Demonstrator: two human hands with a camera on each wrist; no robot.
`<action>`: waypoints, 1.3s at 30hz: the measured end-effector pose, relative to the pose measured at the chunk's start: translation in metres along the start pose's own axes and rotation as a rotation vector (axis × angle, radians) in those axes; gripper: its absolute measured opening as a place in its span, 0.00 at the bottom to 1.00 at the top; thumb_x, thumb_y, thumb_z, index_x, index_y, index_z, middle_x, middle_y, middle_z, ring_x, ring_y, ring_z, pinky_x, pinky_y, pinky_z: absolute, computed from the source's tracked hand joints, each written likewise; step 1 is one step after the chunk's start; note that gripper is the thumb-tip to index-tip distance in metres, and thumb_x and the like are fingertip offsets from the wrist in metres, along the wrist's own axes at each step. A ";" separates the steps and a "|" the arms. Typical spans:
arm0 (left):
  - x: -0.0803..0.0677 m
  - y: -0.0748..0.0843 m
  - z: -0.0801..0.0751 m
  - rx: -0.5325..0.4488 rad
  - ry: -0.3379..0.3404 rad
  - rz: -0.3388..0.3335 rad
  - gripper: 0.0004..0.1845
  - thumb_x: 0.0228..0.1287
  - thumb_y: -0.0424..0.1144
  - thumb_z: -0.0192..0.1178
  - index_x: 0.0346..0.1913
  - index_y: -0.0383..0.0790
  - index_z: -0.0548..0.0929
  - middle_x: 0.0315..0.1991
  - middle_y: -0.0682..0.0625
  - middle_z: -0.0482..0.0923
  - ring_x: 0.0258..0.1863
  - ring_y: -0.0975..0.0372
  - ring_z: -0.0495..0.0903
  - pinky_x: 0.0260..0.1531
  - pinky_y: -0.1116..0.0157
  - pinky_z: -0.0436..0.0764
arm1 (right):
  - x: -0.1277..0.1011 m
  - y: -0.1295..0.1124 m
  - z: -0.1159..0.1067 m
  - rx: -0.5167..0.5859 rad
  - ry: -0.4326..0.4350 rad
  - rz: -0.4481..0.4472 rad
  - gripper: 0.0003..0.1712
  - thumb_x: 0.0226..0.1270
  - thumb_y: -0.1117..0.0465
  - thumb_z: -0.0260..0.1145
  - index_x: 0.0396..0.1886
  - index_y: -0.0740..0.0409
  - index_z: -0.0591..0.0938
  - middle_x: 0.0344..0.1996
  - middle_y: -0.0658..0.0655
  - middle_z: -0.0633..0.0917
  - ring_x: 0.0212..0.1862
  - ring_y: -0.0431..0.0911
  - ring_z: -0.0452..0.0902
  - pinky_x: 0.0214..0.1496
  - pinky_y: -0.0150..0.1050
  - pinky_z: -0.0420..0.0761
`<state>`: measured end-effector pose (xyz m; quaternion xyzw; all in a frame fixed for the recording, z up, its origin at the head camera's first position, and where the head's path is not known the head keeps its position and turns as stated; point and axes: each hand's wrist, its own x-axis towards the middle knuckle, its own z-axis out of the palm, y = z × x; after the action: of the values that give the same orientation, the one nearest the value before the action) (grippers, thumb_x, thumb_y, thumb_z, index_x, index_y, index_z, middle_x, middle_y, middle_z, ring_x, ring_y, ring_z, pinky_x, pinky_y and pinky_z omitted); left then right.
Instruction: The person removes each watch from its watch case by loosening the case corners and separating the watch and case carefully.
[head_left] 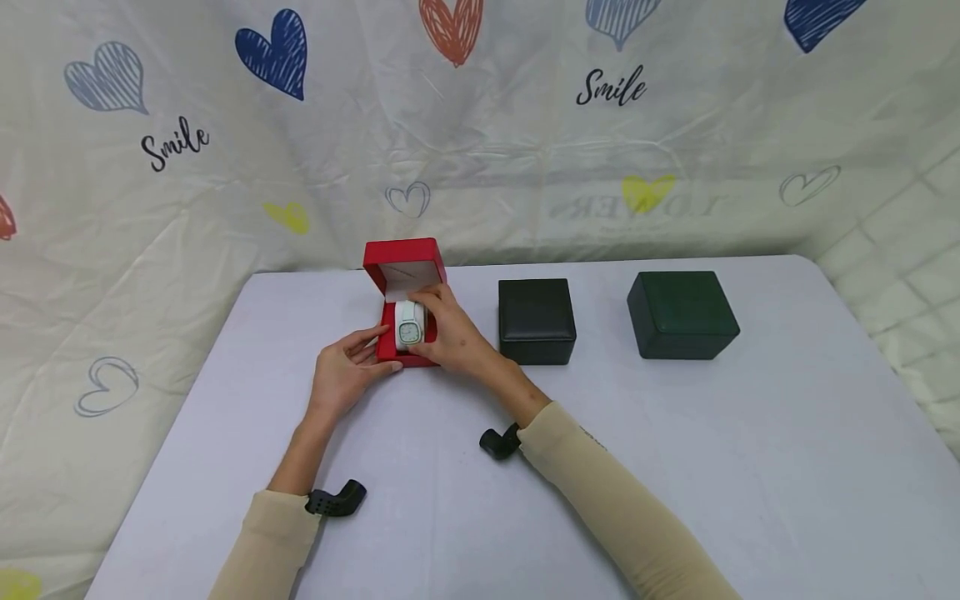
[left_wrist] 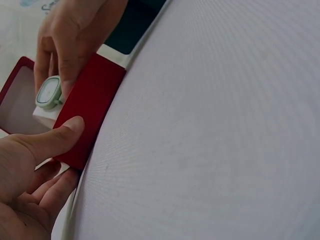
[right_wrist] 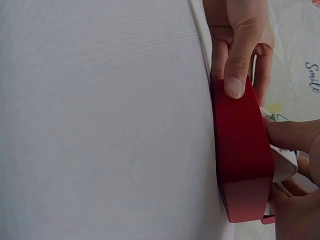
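A red watch box stands at the table's back left with its hinged lid up and a pale lining inside. Within it sits a white watch with a squarish, pale green-rimmed face, wrapped round a white cushion. My left hand steadies the box at its front left corner, thumb against the front wall and fingers along the left side. From the right, my right hand grips the watch on its cushion between thumb and fingers. In the left wrist view, the watch face rises above the box rim.
A closed black box stands right of the red one, and a closed dark green box stands farther right. All rest on a white-covered table. A curtain printed with hearts hangs behind the back edge.
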<state>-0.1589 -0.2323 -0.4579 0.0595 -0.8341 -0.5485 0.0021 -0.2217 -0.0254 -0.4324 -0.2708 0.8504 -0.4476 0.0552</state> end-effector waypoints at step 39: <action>0.000 0.001 -0.003 0.025 -0.019 -0.006 0.34 0.57 0.40 0.79 0.68 0.46 0.82 0.71 0.39 0.77 0.66 0.48 0.82 0.58 0.61 0.82 | -0.004 -0.001 0.001 0.113 0.076 -0.077 0.42 0.56 0.71 0.79 0.70 0.59 0.72 0.66 0.59 0.74 0.71 0.52 0.71 0.75 0.48 0.77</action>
<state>-0.1588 -0.2349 -0.4556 0.0570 -0.8407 -0.5385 -0.0083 -0.2172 -0.0245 -0.4326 -0.2827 0.8142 -0.5066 0.0209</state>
